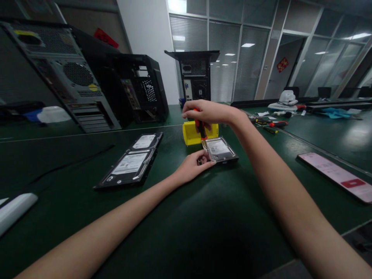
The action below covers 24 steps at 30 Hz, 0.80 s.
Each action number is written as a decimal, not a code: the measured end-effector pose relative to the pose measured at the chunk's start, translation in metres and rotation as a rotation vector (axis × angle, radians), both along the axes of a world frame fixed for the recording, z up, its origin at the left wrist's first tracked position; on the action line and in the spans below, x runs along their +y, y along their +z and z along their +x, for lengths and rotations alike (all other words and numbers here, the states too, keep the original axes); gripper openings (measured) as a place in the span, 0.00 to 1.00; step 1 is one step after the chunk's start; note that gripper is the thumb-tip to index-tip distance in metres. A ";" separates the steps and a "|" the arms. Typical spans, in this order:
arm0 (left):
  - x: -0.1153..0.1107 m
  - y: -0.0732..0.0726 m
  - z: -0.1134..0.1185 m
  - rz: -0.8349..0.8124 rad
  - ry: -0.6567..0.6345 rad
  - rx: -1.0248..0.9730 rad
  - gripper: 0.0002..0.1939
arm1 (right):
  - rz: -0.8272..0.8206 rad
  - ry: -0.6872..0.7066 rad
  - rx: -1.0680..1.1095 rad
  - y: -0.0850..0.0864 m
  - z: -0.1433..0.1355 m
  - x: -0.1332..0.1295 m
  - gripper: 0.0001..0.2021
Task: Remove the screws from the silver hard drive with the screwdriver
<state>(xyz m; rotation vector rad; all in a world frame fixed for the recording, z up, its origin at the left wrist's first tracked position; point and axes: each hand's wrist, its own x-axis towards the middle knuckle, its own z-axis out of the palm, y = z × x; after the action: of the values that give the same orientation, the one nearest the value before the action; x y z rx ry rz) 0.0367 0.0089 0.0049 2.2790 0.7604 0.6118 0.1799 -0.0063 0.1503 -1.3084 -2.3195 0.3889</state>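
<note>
A hard drive (219, 149) with a white label lies on the green table. At its left edge my left hand (194, 166) grips it, the thumb along the near side and the fingers curled. Above the drive's far left corner, my right hand (202, 112) is closed round the handle of a red and black screwdriver (200, 128), which points down. The screwdriver's tip is too small to make out. Just behind the drive sits a yellow box (190, 133). Two more drives lie to the left, a nearer one (128, 164) and a farther one (144, 141).
Computer cases stand behind: a large one (78, 77) at left, an open black one (139, 89) and another (195, 75) at the back. A phone (334, 174) lies at right, beyond it several tools (277, 124). A white object (17, 211) is at the left edge.
</note>
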 end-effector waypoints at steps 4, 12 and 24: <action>-0.001 0.000 -0.002 -0.004 -0.025 0.009 0.17 | -0.011 -0.008 -0.008 0.000 0.000 -0.001 0.15; -0.002 -0.002 -0.004 -0.004 -0.041 -0.021 0.15 | -0.247 -0.025 0.058 0.006 -0.004 -0.010 0.14; -0.003 -0.001 -0.004 -0.001 -0.018 0.005 0.18 | -0.234 0.078 0.062 0.008 0.001 -0.010 0.14</action>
<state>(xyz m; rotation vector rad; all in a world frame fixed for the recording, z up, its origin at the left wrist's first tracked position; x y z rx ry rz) 0.0323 0.0056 0.0036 2.2846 0.7415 0.5973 0.1812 -0.0168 0.1579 -1.2927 -2.3326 0.7347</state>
